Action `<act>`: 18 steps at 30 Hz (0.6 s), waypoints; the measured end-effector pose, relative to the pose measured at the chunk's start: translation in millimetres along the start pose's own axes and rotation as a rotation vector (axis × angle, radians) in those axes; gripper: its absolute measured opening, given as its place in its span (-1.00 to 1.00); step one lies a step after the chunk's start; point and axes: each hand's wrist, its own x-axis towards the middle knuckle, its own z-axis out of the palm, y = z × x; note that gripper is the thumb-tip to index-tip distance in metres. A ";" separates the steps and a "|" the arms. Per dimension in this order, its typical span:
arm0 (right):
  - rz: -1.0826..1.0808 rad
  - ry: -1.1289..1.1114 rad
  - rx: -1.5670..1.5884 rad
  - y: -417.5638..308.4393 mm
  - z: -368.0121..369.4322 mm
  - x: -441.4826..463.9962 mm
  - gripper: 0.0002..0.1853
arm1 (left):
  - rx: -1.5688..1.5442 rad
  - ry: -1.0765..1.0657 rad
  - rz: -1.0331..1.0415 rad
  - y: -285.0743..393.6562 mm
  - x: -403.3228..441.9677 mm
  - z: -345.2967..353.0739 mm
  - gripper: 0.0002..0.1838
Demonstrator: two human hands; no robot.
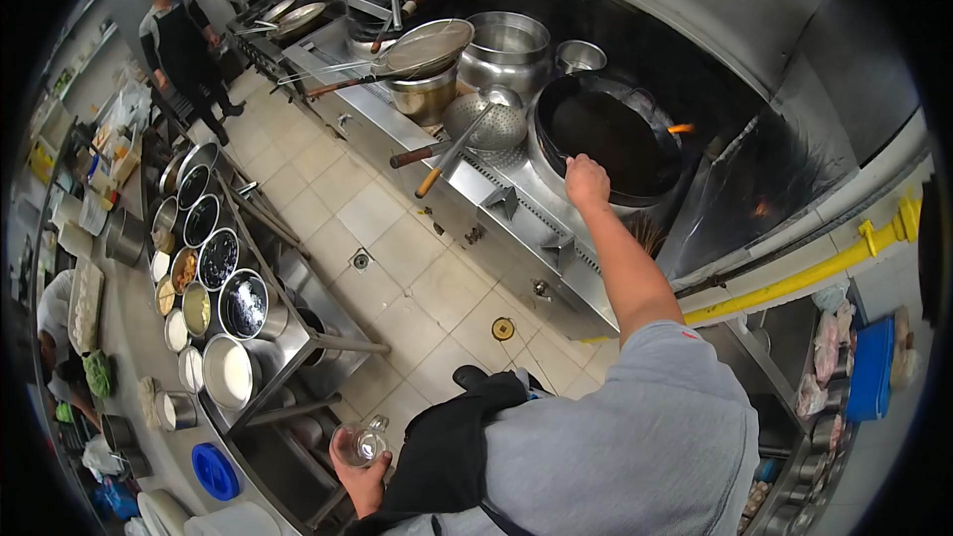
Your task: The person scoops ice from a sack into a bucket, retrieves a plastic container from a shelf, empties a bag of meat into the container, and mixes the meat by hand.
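My right hand is closed on the near left edge of a large black wok, with the arm stretched over the stove front. The wok sits on a burner, dark inside, and a small orange flame shows at its right rim. Low in the view, my left hand is wrapped round a clear glass mug, whose handle points up and right. I cannot make out any contents in the mug. Left of the wok lie a perforated strainer and a wooden-handled ladle.
A steel pot and a mesh sieve stand farther along the stove. Containers of sauces and ingredients line the left counter. A person stands at the far left; another person is partly visible at the left edge.
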 end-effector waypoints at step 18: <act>-1.843 -0.706 1.158 -370.7 -65.0 -433.3 -0.56 | 0.001 0.767 -0.113 -45.5 -140.9 -63.1 -0.06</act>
